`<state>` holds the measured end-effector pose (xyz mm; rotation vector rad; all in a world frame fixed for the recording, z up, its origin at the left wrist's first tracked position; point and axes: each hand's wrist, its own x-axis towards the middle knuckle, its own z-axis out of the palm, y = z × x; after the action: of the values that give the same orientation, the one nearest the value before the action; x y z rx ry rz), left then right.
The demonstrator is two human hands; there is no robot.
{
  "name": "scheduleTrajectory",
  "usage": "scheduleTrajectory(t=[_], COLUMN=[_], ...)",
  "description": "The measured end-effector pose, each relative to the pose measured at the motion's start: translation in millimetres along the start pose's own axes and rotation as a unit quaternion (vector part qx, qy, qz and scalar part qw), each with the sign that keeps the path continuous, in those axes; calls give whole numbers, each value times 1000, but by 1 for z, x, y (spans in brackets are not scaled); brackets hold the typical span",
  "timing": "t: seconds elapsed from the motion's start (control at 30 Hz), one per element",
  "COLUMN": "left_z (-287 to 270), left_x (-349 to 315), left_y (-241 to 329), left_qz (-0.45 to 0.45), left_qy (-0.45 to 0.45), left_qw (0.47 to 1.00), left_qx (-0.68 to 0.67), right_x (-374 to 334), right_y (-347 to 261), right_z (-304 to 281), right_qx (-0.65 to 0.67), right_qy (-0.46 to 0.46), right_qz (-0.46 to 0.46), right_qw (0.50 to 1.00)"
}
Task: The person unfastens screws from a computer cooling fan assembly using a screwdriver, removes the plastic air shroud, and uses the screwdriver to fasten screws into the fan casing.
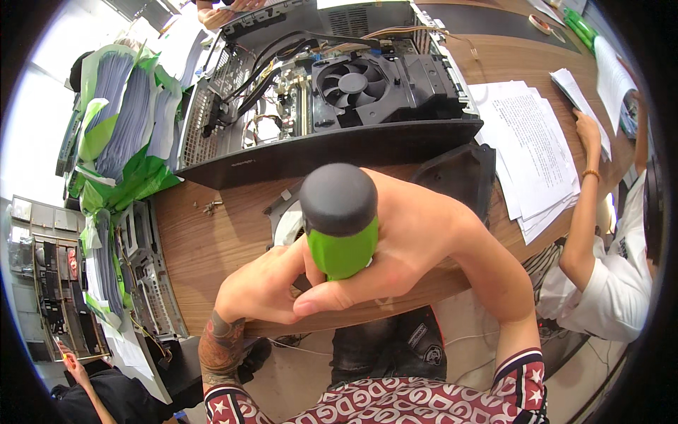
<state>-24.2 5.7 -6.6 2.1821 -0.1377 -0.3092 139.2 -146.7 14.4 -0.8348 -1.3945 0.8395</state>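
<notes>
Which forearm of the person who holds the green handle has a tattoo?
The left forearm bears dark tattooing; the right forearm, behind the right hand gripping the handle, shows none.

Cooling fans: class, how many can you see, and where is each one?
1: the black fan inside the open computer case, beyond the green-and-black tool in the person's right hand. Others may be hidden inside the case.
</notes>
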Motion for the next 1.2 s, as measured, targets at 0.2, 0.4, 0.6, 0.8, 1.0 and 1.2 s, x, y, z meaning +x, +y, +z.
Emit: scheduleTrajectory(t=[0.2,0.4,0.6,0.8,1.0,1.2], left_z=[0,2,0,0,0,1], left_x=[-2,-4,4,-1,4,2], left_y=[-4,-4,8,16,9,4], left_qz=[-9,14,51,44,37,26], left_qy=[-11,15,18,34,-6,-8], left_qw=[1000,999,998,998,999,999], left_qx=[3,33,-18,-3,-34,-20], right_x=[1,1,1,2,-1,1], right_y=[-3,-4,-10,-14,-16,-11], right_z=[-3,-4,-4,-7,-5,-6], right_qx=[-32,-53,-45,-89,-69,-96], right_qy=[-28,-21,-33,-57,-60,-76], right_qz=[16,-7,15,11,4,-18], right_qw=[999,998,998,994,996,992])
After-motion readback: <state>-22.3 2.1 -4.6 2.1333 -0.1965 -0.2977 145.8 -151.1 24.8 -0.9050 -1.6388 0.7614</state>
